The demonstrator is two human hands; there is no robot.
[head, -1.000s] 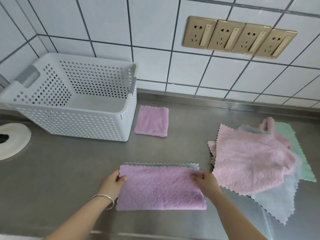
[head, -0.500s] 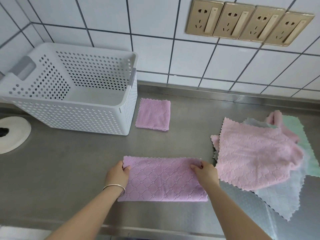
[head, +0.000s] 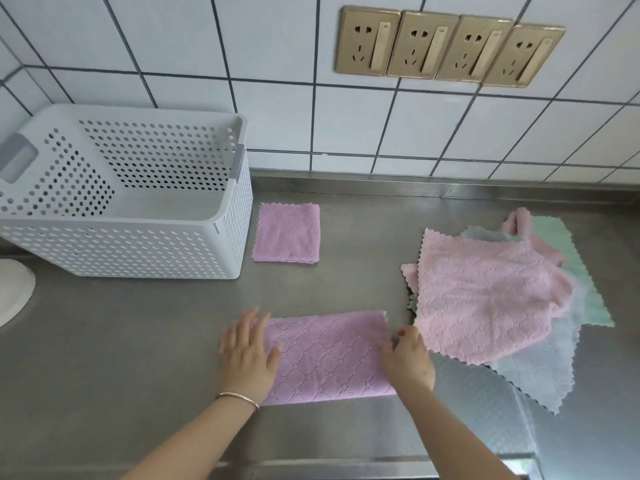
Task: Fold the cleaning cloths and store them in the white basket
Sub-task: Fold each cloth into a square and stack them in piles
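A purple cloth [head: 329,355], folded in half into a long rectangle, lies flat on the steel counter in front of me. My left hand [head: 247,355] rests flat on its left end, fingers spread. My right hand [head: 408,362] pinches the cloth's right edge. A smaller folded purple cloth [head: 287,232] lies beside the white perforated basket [head: 221,244], which stands empty at the back left. At the right, a loose pile has a pink cloth [head: 478,296] on top of grey and green ones.
A white round object [head: 14,289] sits at the left edge. The tiled wall with a row of gold sockets [head: 446,46] rises behind the counter. The counter's front edge [head: 346,465] runs just below my forearms.
My left hand has flattened onto the cloth's left end instead of gripping its corner. My right hand has shifted down the right edge. The cloth stays folded in half.
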